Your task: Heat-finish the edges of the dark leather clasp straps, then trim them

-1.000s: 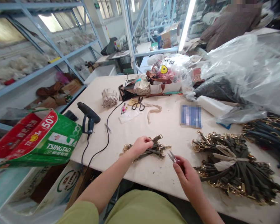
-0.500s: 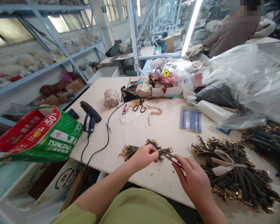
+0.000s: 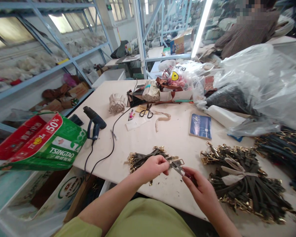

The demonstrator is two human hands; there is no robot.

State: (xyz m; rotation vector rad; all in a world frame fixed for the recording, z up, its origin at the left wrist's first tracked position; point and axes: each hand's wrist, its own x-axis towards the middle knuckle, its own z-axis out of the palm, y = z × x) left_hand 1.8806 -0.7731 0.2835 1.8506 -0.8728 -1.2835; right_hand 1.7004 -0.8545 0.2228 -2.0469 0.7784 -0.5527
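My left hand [image 3: 154, 167] is closed in a pinch on a dark strap with a gold buckle [image 3: 175, 162], held just above the table's front edge. My right hand [image 3: 198, 188] grips small thread snips [image 3: 179, 169], their tips touching the strap near the buckle. Behind my left hand lies a small pile of dark straps with gold clasps [image 3: 143, 157]. A large tied bundle of the same straps [image 3: 244, 182] lies to the right of my right hand.
A black heat gun [image 3: 93, 121] with its cord stands at the table's left. Black scissors [image 3: 146, 112], a blue booklet [image 3: 200, 126], paper bundles and big plastic bags [image 3: 259, 82] lie farther back. A green and red carton [image 3: 44, 141] sits left of the table. A person is at the far right.
My left hand lifted one strap from the small pile and drew it toward me. My right hand brought the snips up to the strap's buckle end.
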